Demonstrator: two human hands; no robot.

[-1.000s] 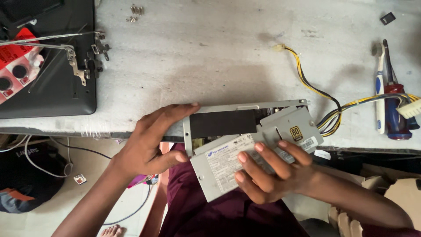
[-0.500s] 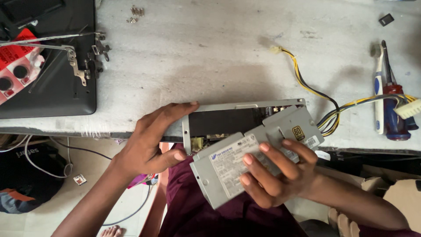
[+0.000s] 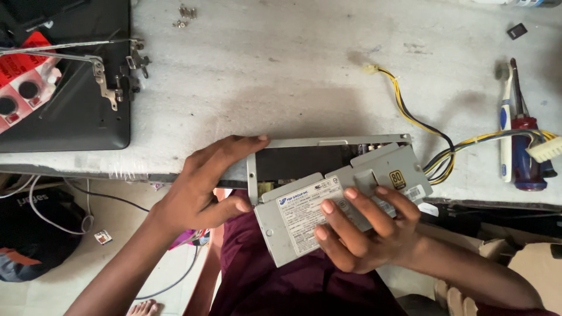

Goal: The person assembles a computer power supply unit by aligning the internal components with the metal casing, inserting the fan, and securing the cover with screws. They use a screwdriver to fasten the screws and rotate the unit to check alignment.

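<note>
The grey sheet-metal power supply box [image 3: 345,202] lies lengthwise left-to-right at the grey worktop's [image 3: 281,76] near edge, its loose cover tilted, right hand [image 3: 366,234] curled flat on the cover, left hand [image 3: 205,184] clamping the box's left end.

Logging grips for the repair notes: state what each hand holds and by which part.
Right hand grips the grey power supply's lid across its labelled top. Left hand grips the metal casing at its left end.
</note>
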